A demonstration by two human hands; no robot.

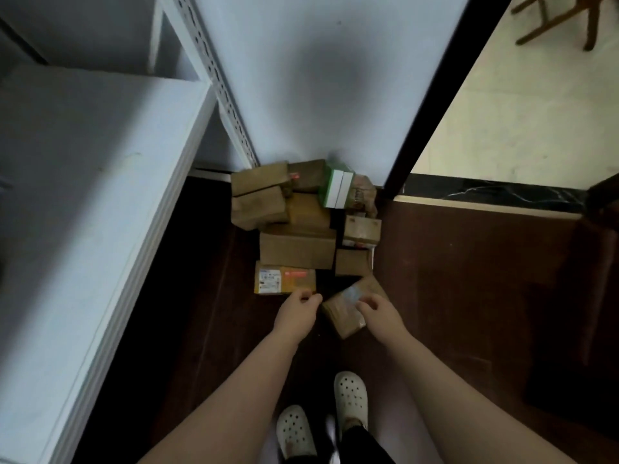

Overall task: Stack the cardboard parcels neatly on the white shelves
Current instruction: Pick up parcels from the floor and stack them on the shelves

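Dark brown flooring is filling the lower part of the head view, running up to a pale wall. On the left, a white shelf is standing bare on top, with a perforated upright post at its corner. A black door frame is slanting down on the right. Beyond it, cream tiling is showing behind a black marbled threshold, and the legs of a wooden chair are showing at the top corner.

A pile of cardboard parcels is lying on the floor against the wall, between the shelf and the door frame, with a green and white box among them at the back. A labelled parcel is sitting at the near left of the pile. A small parcel is lying tilted just beside it, nearest the person.

The person is reaching down with both bare arms. The right hand is gripping the small parcel, fingers curling over its right edge. The left hand is hovering at the near edge of the labelled parcel with fingers curled in; whether it is pinching anything cannot be told. White clogs are showing on the floor below.
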